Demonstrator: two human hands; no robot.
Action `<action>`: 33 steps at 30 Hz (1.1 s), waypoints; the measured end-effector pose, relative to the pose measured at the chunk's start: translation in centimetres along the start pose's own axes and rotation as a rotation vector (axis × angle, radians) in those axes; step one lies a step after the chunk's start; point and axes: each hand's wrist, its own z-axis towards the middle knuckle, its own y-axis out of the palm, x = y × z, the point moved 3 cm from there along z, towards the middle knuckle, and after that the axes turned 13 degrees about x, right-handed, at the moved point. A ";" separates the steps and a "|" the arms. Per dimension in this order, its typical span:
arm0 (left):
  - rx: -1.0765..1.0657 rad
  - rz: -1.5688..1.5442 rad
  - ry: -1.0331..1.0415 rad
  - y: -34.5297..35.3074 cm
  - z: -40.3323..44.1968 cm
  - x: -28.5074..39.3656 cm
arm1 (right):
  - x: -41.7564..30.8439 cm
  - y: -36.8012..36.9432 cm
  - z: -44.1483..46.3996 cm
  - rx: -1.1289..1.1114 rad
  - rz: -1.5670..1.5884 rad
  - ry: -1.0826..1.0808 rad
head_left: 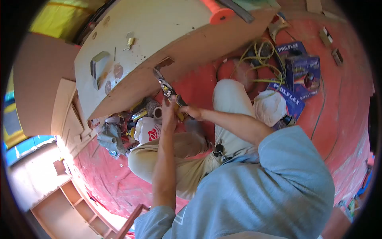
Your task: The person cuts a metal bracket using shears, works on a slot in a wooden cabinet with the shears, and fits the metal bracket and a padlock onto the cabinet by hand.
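A pair of metal snips (168, 91) with yellow and black handles points up and away from me. My left hand (170, 115) is closed around the lower handle area. Beside it, my right hand (192, 112) is closed on the dark handle to the right. The jaws reach a small brown piece (164, 63) at the edge of a pale panel (139, 30); I cannot tell whether they touch it. On the panel sit a metal handle (97, 67) and a brass-coloured lock (129, 41).
An orange-handled tool (219, 15) lies on the panel. Blue Philflex boxes (304, 71), yellow cable (248, 57) and a white sack (270, 105) rest on the red floor (330, 111) at right. A white plastic bag (148, 129) and clutter sit at left. Wooden shelving (73, 207) stands lower left.
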 end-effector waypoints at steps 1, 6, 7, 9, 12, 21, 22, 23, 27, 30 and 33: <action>-0.018 -0.238 -0.109 -0.2 -0.4 0.0 | 0.0 0.2 -0.2 0.057 -0.029 -0.001; -0.124 -0.084 -0.375 -3.5 4.6 -5.9 | -0.7 0.9 -0.6 0.062 0.002 -0.034; -0.192 -0.035 -0.424 -3.3 4.6 -5.7 | -0.8 0.5 -0.6 0.061 -0.037 -0.029; -0.205 -0.101 -0.451 -2.4 4.7 -6.1 | -0.4 -0.2 0.0 0.111 -0.117 -0.033; -0.036 -0.206 -0.377 -2.5 6.4 -8.4 | -0.2 -0.6 0.1 0.171 -0.160 -0.005; 0.033 -0.310 -0.268 -2.2 5.3 -8.3 | -2.1 0.3 -1.5 0.207 -0.238 -0.065; 0.051 -0.349 -0.274 -2.0 5.0 -8.4 | -2.3 0.5 -1.9 0.220 -0.218 -0.088; 0.032 -0.341 -0.277 -1.9 5.0 -8.5 | -2.3 0.4 -1.8 0.213 -0.225 -0.093; -0.006 -0.346 -0.268 -2.7 6.5 -10.0 | -0.7 -0.4 -0.3 0.210 -0.207 -0.167; 0.028 -0.355 -0.248 -2.5 6.0 -9.0 | 0.8 0.0 1.5 0.230 -0.136 -0.296; -0.001 -0.281 -0.243 -2.0 4.2 -8.2 | -0.9 0.0 -0.6 0.239 -0.194 -0.214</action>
